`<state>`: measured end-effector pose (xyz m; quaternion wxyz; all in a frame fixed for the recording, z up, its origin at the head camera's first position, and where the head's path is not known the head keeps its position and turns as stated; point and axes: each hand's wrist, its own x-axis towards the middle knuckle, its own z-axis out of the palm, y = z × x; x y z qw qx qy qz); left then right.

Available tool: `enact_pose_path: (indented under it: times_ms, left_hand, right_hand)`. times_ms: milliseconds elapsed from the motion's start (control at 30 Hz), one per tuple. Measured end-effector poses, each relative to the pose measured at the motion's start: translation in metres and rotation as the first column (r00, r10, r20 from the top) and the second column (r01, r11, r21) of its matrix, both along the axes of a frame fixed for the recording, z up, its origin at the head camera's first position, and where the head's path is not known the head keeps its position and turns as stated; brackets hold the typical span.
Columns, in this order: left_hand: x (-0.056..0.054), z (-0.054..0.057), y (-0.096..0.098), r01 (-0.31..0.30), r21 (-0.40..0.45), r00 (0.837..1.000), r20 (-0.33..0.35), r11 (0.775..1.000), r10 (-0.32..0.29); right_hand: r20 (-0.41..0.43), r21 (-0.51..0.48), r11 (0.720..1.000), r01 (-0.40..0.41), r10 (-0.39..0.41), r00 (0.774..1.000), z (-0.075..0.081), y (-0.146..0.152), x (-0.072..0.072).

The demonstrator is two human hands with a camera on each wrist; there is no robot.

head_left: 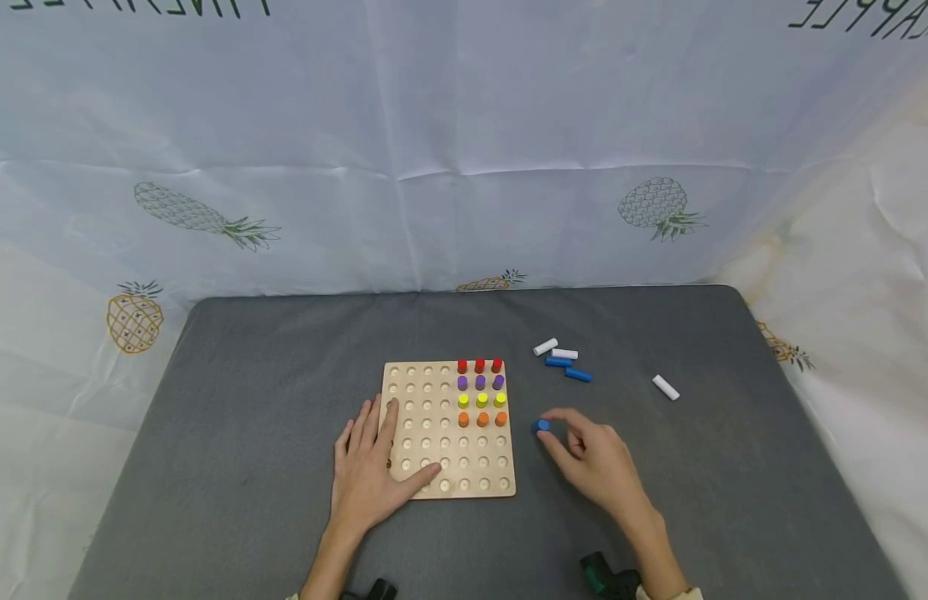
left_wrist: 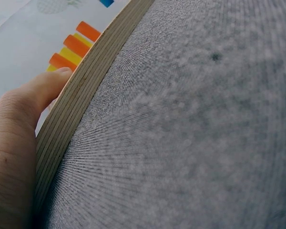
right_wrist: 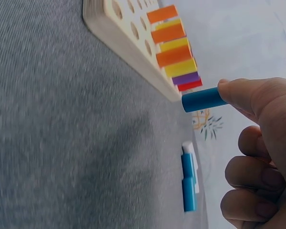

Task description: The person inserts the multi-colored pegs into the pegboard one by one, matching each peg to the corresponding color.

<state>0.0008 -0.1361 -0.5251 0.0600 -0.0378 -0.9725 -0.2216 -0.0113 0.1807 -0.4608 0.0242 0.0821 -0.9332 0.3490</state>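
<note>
Blue peg (head_left: 542,425): roughly upright, just right of the board (head_left: 454,432)
Right hand (head_left: 597,462): nearer, pinching peg
Left hand (head_left: 366,479): spread over board's left side

Smooth wooden board (head_left: 435,432), matt cloth (head_left: 246,442)

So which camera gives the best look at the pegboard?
The head view: it shows the pegboard from above, holes and twelve pegs in rows, though the left hand covers part. The left wrist view shows mainly its layered edge; the right wrist view, only part of its side and holed top.
</note>
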Motion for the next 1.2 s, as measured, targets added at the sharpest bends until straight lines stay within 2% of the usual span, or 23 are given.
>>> enact_pose_path:
  times_ms: [633, 967, 1200]
  left_hand:
    - [0.000, 0.000, 0.000, -0.003, -0.005, 1.000, 0.009, 1.000, 0.003]
    - [0.000, 0.001, 0.000, 0.001, 0.004, 1.000, -0.006, 1.000, -0.001]
    - [0.000, 0.000, 0.000, 0.006, 0.008, 1.000, -0.024, 1.000, -0.006]
  right_hand:
    - [0.054, -0.090, 0.993, -0.078, 0.083, 0.995, 0.006, -0.038, 0.000]
    - [0.072, -0.166, 0.975, -0.150, 0.163, 0.984, 0.004, -0.060, 0.000]
    - [0.095, -0.164, 0.973, -0.164, 0.181, 0.979, 0.000, -0.071, -0.001]
